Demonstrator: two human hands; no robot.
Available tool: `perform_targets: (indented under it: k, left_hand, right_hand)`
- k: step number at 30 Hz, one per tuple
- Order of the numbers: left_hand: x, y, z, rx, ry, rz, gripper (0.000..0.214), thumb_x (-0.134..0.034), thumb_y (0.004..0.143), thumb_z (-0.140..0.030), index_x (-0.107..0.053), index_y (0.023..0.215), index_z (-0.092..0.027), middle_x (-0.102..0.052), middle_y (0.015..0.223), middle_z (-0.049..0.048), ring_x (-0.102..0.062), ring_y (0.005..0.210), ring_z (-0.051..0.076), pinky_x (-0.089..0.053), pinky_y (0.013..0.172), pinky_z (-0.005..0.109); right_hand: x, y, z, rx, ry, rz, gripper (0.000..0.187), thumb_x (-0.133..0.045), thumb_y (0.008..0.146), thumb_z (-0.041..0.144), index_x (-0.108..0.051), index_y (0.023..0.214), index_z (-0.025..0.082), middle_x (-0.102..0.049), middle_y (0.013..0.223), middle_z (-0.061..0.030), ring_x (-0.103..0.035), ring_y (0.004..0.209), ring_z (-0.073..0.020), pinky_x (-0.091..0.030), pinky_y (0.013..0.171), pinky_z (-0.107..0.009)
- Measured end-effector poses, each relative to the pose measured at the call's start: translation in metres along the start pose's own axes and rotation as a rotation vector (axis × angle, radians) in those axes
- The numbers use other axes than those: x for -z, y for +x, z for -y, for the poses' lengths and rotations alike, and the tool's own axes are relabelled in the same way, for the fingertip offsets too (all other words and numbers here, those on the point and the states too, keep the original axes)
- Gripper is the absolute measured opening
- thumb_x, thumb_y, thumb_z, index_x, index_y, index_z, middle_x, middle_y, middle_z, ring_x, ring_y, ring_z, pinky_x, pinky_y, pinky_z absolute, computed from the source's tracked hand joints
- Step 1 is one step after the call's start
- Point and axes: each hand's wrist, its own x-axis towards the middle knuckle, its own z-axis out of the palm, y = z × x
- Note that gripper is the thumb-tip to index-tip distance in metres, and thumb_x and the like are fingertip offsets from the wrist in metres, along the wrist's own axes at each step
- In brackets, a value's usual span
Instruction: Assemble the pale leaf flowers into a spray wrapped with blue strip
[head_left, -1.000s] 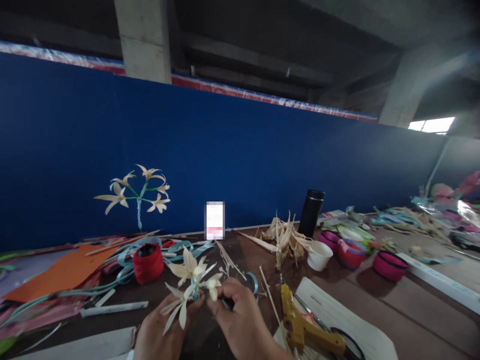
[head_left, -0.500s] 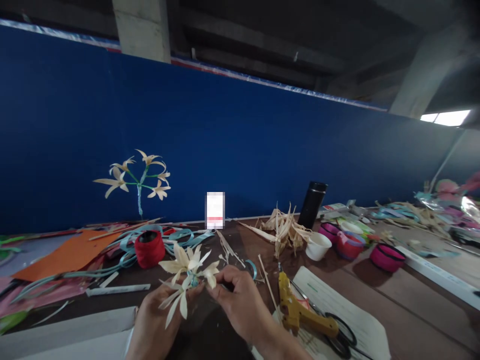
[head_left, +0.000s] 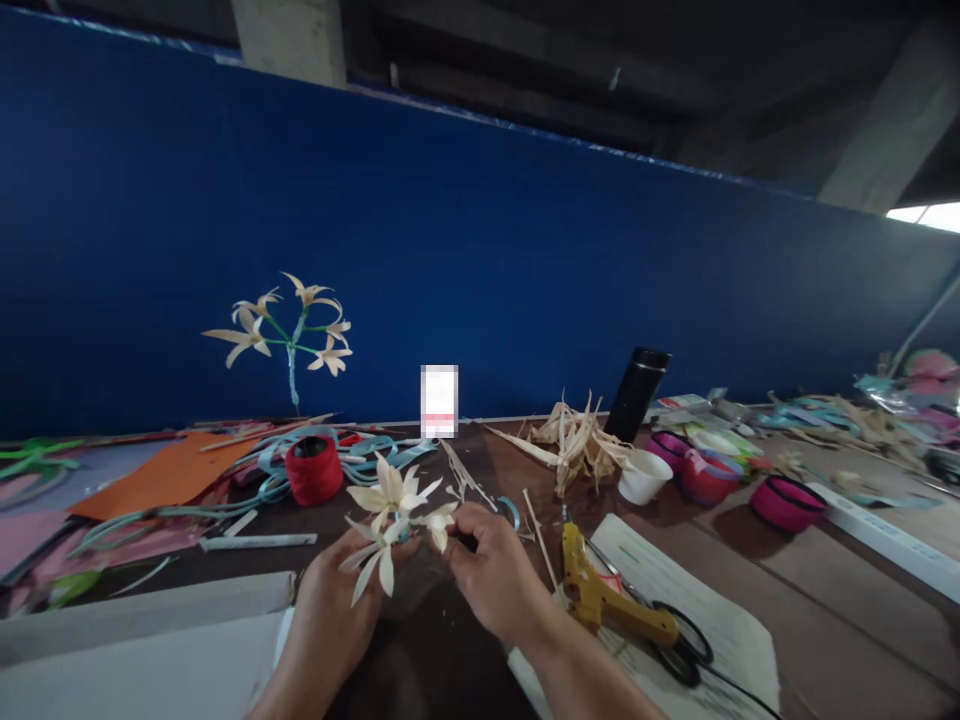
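- The left hand (head_left: 341,590) is curled round the base of the flower bunch (head_left: 394,492), gripping it low down, with the pale petals spilling over the fingers.
- The right hand (head_left: 499,575) has thumb and forefinger pinched on the right side of the same bunch, just at its rightmost bloom; whether they have a petal or a bit of stem there, I can't quite make out from here.
- So the bunch sits between the two hands, over the dark table (head_left: 442,650), its blooms facing up and outward, with a scrap of light blue at the middle where they meet.
- Just beyond the bunch, to its left, stands a red roll (head_left: 313,475), with blue ribbons (head_left: 274,490) in a tangle behind and beside it.
- Near the right forearm, a yellow glue gun (head_left: 600,598) and black-handled scissors (head_left: 694,640) lie on a printed sheet (head_left: 716,600), and a thin stick (head_left: 540,540) lies between gun and hand.
- At the left forearm's side there's a pale box (head_left: 150,650), and past that an orange sheet (head_left: 161,478).
- Farther back on the right, a white cup (head_left: 645,478) touches or nearly touches a heap of dry husks (head_left: 570,450); a black flask (head_left: 637,395) stands behind them.
- Well apart, at the back left, a tall flower spray (head_left: 292,365) stands upright before the blue wall (head_left: 487,250).
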Motion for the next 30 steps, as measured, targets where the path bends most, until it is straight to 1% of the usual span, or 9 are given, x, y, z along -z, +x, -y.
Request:
perform_targets:
  k: [2, 6, 9, 14, 18, 21, 24, 26, 30]
  left_hand:
    - [0.000, 0.001, -0.010, 0.020, -0.024, 0.053, 0.018, -0.060, 0.063, -0.036, -0.068, 0.065, -0.019, -0.069, 0.067, 0.0026, -0.059, 0.058, 0.017, -0.048, 0.061, 0.024]
    - [0.001, 0.004, -0.025, 0.083, -0.012, 0.027, 0.022, -0.060, 0.062, -0.038, -0.059, 0.050, -0.020, -0.058, 0.049, -0.0010, -0.051, 0.049, 0.015, -0.046, 0.054, 0.023]
    - [0.002, 0.004, -0.023, 0.069, 0.005, 0.039, 0.023, -0.059, 0.063, -0.038, -0.057, 0.050, -0.020, -0.058, 0.050, -0.0013, -0.053, 0.052, 0.015, -0.046, 0.058, 0.024]
    - [0.002, 0.003, -0.011, 0.001, 0.032, 0.089, 0.019, -0.058, 0.068, -0.034, -0.063, 0.058, -0.019, -0.065, 0.063, 0.0013, -0.059, 0.066, 0.018, -0.046, 0.065, 0.025]
    - [0.003, 0.004, -0.010, 0.059, -0.036, 0.082, 0.019, -0.064, 0.063, -0.036, -0.066, 0.061, -0.018, -0.064, 0.060, 0.0011, -0.057, 0.060, 0.017, -0.045, 0.056, 0.024]
    - [0.005, 0.004, -0.017, 0.094, -0.143, 0.049, 0.020, -0.068, 0.058, -0.036, -0.066, 0.062, -0.017, -0.063, 0.059, 0.0002, -0.055, 0.059, 0.016, -0.044, 0.055, 0.022]
    - [0.009, 0.004, -0.025, 0.106, -0.203, 0.085, 0.019, -0.067, 0.060, -0.035, -0.066, 0.066, -0.016, -0.058, 0.055, -0.0019, -0.051, 0.055, 0.013, -0.041, 0.053, 0.021]
    - [0.012, 0.003, -0.029, 0.111, -0.183, 0.117, 0.017, -0.067, 0.061, -0.031, -0.065, 0.067, -0.016, -0.054, 0.053, -0.0034, -0.048, 0.053, 0.012, -0.039, 0.051, 0.020]
    - [0.014, 0.003, -0.024, 0.125, -0.161, 0.141, 0.012, -0.067, 0.062, -0.027, -0.063, 0.066, -0.016, -0.053, 0.054, -0.0047, -0.047, 0.053, 0.011, -0.036, 0.051, 0.020]
  right_hand:
    - [0.000, 0.001, 0.000, 0.003, -0.005, 0.008, 0.012, -0.055, 0.077, 0.013, -0.064, 0.069, 0.017, -0.056, 0.073, -0.0002, -0.052, 0.068, -0.0115, -0.039, 0.065, -0.022]
    - [0.000, 0.002, -0.002, -0.005, -0.005, 0.012, 0.011, -0.057, 0.078, 0.019, -0.065, 0.071, 0.018, -0.057, 0.072, -0.0002, -0.053, 0.070, -0.0125, -0.039, 0.066, -0.023]
    - [0.000, 0.002, -0.002, -0.025, -0.002, 0.018, 0.010, -0.058, 0.078, 0.021, -0.065, 0.072, 0.018, -0.058, 0.073, -0.0003, -0.054, 0.070, -0.0127, -0.039, 0.063, -0.023]
    - [0.000, 0.002, -0.001, -0.043, 0.004, 0.027, 0.012, -0.057, 0.078, 0.021, -0.066, 0.072, 0.017, -0.057, 0.072, -0.0002, -0.052, 0.067, -0.0118, -0.039, 0.060, -0.022]
    - [0.000, 0.001, 0.003, -0.065, 0.033, 0.030, 0.012, -0.057, 0.077, 0.022, -0.066, 0.071, 0.017, -0.057, 0.069, 0.0001, -0.051, 0.064, -0.0113, -0.039, 0.058, -0.022]
    - [0.002, 0.000, 0.010, -0.071, 0.075, 0.040, 0.012, -0.058, 0.078, 0.024, -0.066, 0.073, 0.017, -0.058, 0.070, 0.0003, -0.052, 0.065, -0.0113, -0.039, 0.060, -0.023]
    - [0.006, -0.002, 0.021, -0.084, 0.116, 0.073, 0.014, -0.057, 0.079, 0.026, -0.067, 0.076, 0.017, -0.061, 0.075, -0.0004, -0.053, 0.068, -0.0117, -0.041, 0.063, -0.023]
    - [0.010, -0.003, 0.028, -0.088, 0.128, 0.097, 0.014, -0.056, 0.080, 0.024, -0.068, 0.079, 0.017, -0.062, 0.078, -0.0011, -0.055, 0.072, -0.0124, -0.041, 0.067, -0.023]
    - [0.013, -0.005, 0.034, -0.058, 0.139, 0.110, 0.013, -0.056, 0.079, 0.022, -0.069, 0.078, 0.019, -0.064, 0.080, -0.0003, -0.057, 0.078, -0.0137, -0.041, 0.073, -0.025]
